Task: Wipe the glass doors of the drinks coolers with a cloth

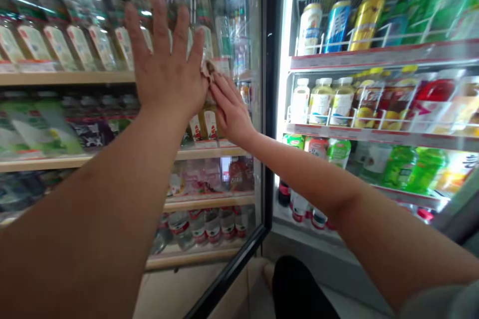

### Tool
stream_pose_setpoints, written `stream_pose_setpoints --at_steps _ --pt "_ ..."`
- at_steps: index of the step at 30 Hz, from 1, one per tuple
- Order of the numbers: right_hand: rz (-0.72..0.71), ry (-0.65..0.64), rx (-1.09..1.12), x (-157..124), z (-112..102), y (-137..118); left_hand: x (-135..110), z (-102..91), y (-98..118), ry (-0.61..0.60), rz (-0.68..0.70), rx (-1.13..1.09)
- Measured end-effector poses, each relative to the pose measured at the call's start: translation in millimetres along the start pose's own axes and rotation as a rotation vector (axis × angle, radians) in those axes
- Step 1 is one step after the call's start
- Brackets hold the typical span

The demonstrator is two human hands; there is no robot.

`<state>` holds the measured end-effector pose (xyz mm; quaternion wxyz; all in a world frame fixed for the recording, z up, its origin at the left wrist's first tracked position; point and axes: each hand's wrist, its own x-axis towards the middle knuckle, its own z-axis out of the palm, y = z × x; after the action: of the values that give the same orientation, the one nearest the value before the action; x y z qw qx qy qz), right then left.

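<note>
My left hand (166, 67) is raised against the glass door (266, 109) of a drinks fridge, its fingers spread wide and holding nothing. Just right of it, my right hand (232, 109) presses a small crumpled cloth (209, 69) to the same glass, at about chest height. The fingers of the right hand lie together and point up and left over the cloth. Most of the cloth is hidden between the two hands, and only a pinkish-brown edge shows. The door stands swung out beside the lit fridge interior.
Through the glass, shop shelves (67, 78) hold rows of bottles and packs. To the right, the open fridge has wire-fronted shelves (337, 60) with cans (339, 26) and bottles (341, 99). Below are the tiled floor (179, 289) and a dark-clothed leg (299, 289).
</note>
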<state>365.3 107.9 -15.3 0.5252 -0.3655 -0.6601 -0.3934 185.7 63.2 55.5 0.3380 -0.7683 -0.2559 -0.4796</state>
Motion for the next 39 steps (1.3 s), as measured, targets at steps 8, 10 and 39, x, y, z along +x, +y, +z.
stream_pose_setpoints --at_steps 8,10,39 --pt "0.181 0.126 0.062 -10 3 -6 1 -2.9 7 -0.006 -0.057 -0.073" --pt "0.018 0.047 0.074 -14 3 -12 1 -1.3 6 -0.012 -0.055 -0.021" --pt "0.21 0.234 0.07 -33 -2 15 -1 3.1 -1 0.017 -0.025 0.033"
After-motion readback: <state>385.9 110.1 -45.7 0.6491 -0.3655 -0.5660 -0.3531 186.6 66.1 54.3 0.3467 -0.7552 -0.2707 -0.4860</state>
